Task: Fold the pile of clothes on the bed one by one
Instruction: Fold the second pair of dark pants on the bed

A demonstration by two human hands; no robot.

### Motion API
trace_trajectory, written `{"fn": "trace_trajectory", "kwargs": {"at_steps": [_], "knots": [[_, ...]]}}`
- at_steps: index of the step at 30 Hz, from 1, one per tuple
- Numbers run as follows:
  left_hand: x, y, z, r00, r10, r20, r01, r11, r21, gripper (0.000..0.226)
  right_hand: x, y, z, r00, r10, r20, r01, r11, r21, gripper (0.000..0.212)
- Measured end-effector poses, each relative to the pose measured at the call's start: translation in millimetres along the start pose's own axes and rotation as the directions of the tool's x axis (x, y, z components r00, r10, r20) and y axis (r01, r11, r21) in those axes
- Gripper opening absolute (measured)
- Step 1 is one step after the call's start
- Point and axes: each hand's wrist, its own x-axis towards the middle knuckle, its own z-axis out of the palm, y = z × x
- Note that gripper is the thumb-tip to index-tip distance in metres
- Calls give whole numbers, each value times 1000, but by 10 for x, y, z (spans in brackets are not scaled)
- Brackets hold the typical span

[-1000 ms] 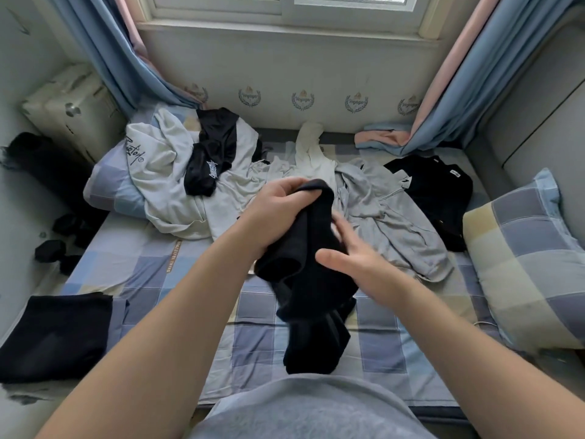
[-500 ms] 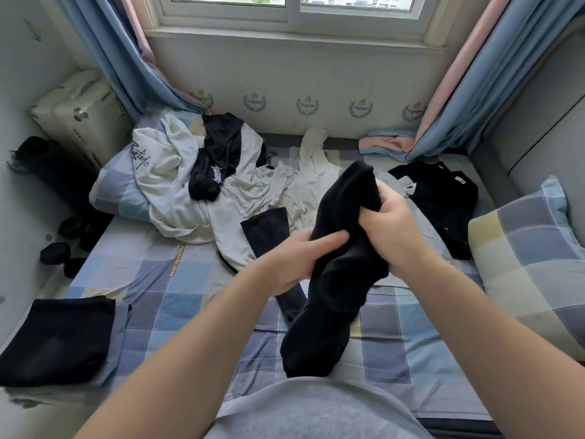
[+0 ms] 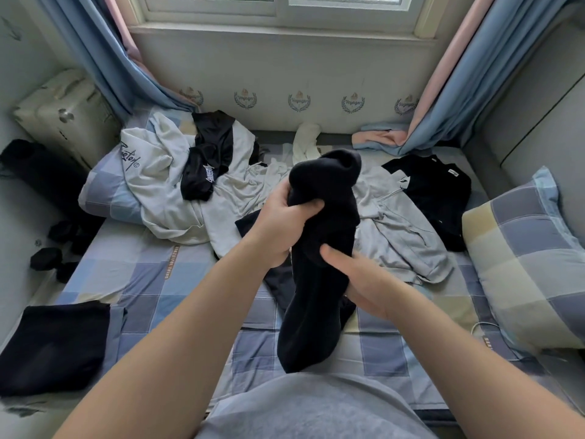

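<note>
While our left hand (image 3: 285,223) clenches the bunched black garment (image 3: 319,296) near its top and our right hand (image 3: 364,280) pinches it lower (thumb in front), above the middle of the bed (image 3: 142,280), we ought to shake it open before laying it flat.

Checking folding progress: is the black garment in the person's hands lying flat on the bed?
No, left hand and right hand hold the black garment bunched up, hanging down.

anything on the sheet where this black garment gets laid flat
Mostly clear. The black garment, gripped by left hand and right hand, hangs over checked sheet. A dark cloth lies just left, perhaps its own trailing part; the grey garment edges in from the right.
</note>
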Motion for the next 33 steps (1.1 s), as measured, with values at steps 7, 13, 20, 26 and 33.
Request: {"fn": "trace_trajectory", "kwargs": {"at_steps": [7,13,20,26,33], "knots": [[179,124,-45,966,-10,-260,-28,990,-139,34,37,210,-141,994,-19,-106,-33,883,-468,20],[143,75,-206,979,-202,-36,200,978,-60,51,-34,-55,-143,874,-336,-351,273,937,-219,17],[-187,-590,18,920,-293,260,117,839,531,44,-37,-692,-158,712,-546,-442,492,837,-241,19],[-139,-616,-230,992,-89,86,1,698,716,27,-73,-781,-345,725,-469,-504,334,880,-338,16],[-69,-205,-295,968,251,-25,-137,607,783,27,-140,-327,-402,820,-317,-477,205,940,-273,34]]}}
